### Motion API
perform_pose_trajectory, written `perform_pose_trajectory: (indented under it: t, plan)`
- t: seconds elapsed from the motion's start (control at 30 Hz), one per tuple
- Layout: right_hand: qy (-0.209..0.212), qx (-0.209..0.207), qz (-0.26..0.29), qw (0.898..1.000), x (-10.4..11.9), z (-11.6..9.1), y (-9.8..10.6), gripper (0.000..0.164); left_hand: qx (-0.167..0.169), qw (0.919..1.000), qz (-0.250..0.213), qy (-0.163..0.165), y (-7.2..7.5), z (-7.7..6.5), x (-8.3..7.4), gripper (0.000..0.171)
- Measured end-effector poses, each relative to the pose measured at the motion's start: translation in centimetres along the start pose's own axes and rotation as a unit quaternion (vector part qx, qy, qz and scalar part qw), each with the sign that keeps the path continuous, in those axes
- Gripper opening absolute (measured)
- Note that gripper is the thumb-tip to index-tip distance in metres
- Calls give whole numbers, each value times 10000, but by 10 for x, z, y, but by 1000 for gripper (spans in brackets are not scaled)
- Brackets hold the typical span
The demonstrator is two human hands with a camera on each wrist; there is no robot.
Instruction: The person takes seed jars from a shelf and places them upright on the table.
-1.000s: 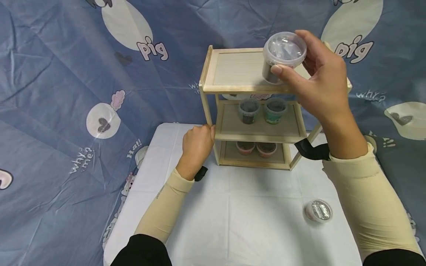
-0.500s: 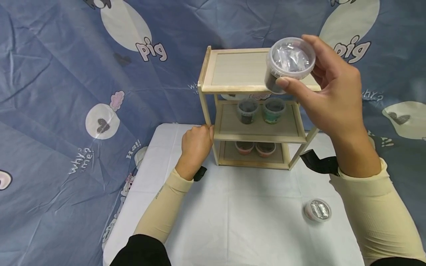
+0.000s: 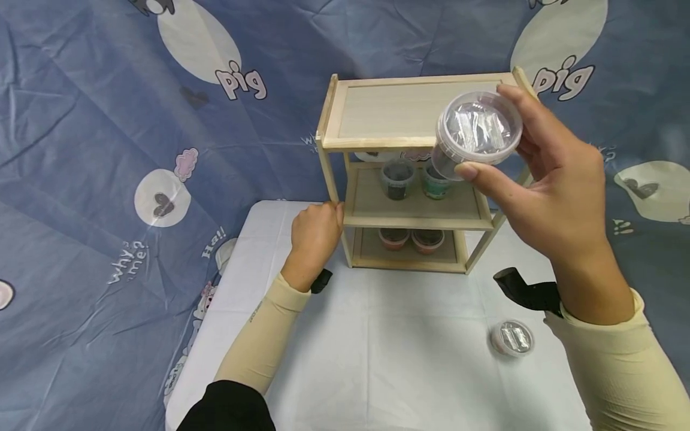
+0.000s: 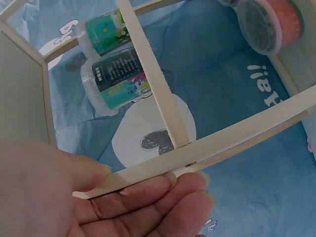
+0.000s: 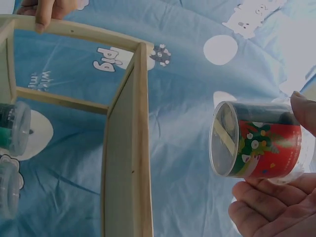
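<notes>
My right hand (image 3: 566, 185) holds a clear plastic tub (image 3: 480, 129) in the air in front of the wooden rack (image 3: 393, 114), thumb on the near side and fingers on the far side. Silvery wrapping shows at the tub's upward end; in the right wrist view its side carries a red label (image 5: 281, 148). My left hand (image 3: 317, 236) grips the rack's left front post (image 4: 217, 140), thumb and fingers on either side of it. Two tubs, one dark (image 3: 397, 179) and one green (image 3: 434, 184), stand on the middle shelf. The held tub partly covers the green one.
Two reddish tubs (image 3: 393, 238) sit on the bottom shelf. Another clear-topped tub (image 3: 512, 338) stands on the white tablecloth (image 3: 409, 347) at front right. Behind the rack hangs a blue printed cloth (image 3: 291, 120).
My right hand has brought the tub toward me and slightly right, away from above the top shelf, tipping its silvery end more toward the head camera. My left hand keeps its grip on the post.
</notes>
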State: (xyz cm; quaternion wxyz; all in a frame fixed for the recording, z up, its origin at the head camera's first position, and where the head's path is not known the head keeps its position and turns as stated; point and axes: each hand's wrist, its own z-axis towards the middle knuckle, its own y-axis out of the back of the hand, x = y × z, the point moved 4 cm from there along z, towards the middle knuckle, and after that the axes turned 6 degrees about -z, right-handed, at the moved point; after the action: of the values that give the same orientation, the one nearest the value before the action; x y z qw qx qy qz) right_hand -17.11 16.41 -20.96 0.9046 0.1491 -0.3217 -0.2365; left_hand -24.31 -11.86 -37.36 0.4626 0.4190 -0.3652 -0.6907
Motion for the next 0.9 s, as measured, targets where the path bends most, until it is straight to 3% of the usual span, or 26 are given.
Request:
perform_pose_trajectory:
  t: [0.9]
  plan:
    - [-324,34,321,9990,-8,-61,19,73,109,9999,-3,-10,2,0,-1,46]
